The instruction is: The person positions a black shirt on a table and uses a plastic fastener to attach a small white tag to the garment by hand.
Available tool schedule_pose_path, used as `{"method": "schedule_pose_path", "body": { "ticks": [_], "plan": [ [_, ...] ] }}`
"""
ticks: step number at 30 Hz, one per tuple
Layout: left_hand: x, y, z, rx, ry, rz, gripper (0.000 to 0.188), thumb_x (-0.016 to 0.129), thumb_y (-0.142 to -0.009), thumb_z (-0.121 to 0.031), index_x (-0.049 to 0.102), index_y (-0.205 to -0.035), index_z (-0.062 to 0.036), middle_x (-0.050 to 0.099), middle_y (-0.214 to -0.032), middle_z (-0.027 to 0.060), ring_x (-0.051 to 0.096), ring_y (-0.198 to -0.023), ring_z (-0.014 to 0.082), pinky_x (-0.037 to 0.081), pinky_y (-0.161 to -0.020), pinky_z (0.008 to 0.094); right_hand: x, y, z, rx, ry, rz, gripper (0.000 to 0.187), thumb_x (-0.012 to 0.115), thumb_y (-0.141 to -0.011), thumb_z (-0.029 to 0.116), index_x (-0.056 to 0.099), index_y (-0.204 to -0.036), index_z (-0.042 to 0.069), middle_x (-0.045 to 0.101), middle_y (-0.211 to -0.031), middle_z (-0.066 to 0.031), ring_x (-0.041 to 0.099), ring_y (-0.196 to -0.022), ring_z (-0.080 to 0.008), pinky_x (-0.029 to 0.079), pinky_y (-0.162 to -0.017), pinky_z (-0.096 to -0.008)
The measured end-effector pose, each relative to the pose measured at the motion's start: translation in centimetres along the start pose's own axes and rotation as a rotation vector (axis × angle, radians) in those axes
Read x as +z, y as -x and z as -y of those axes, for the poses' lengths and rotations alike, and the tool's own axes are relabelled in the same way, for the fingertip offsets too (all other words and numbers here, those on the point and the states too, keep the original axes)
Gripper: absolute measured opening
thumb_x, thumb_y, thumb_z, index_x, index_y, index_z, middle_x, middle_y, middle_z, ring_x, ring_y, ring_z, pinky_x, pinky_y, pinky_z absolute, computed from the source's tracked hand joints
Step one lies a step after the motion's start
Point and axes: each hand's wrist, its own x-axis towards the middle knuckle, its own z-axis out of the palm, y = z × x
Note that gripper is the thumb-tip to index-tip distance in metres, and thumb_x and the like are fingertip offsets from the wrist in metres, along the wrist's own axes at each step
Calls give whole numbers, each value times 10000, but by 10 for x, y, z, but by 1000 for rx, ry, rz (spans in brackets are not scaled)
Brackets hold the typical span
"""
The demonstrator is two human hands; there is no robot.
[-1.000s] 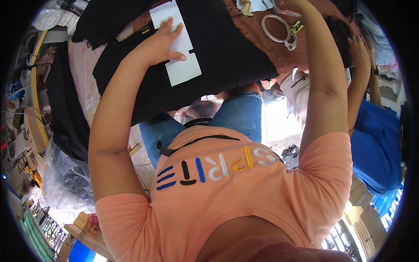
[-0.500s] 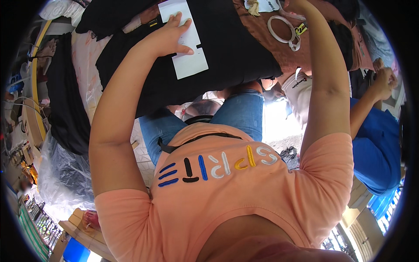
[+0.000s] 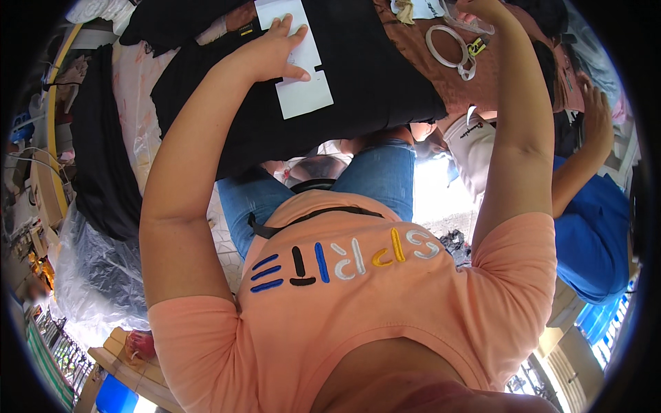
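My left hand (image 3: 281, 49) lies with spread fingers on a long white card (image 3: 306, 100) that has small notches in its sides. Under the card is a folded black garment (image 3: 372, 76), laid flat in front of me. At the top edge my right hand (image 3: 480, 9) is partly cut off, its visible fingers curled beside a clear plastic piece (image 3: 471, 22); what they hold is hidden. Below that hand, on brown cloth (image 3: 420, 51), lie a pale ring (image 3: 428, 45) like a tape roll and a small yellow-and-black tool (image 3: 476, 46).
Another person's hand (image 3: 597, 113) and blue clothing (image 3: 595, 234) are at the right. Black cloth (image 3: 103, 151) hangs on the left above a heap of clear plastic (image 3: 93, 275). A pale printed cloth (image 3: 475, 141) hangs below the brown cloth.
The card, my left hand and the black garment sit slightly higher and further right in view. My right hand has shifted slightly right. The other person's hand has opened out and moved.
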Motion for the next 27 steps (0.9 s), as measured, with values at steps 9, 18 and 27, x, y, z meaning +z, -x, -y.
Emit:
{"method": "schedule_pose_path", "body": {
  "ticks": [9,18,27],
  "plan": [
    [8,-16,17,156,-52,-21,1091,797,-822,-520,286,-1548,116,159,-1578,464,241,-1496,549,254,-1255,455,-20,53,27,19,-288,-161,96,700,-859,62,770,-896,7,757,-811,-100,729,-696,-204,581,-638,-346],
    [1,-7,11,134,-8,-10,1100,790,-832,-516,260,-1559,117,136,-1590,456,232,-1503,542,263,-1253,457,113,170,156,-387,-703,122,98,728,-932,85,701,-1023,60,646,-848,19,593,-772,-54,483,-683,-224],
    [-2,-12,8,130,-43,5,1101,778,-830,-533,276,-1541,142,174,-1566,476,259,-1487,555,275,-1249,458,150,203,216,-426,-654,108,96,734,-879,33,687,-962,37,651,-929,-30,610,-727,-111,498,-654,-261]
  ]
}}
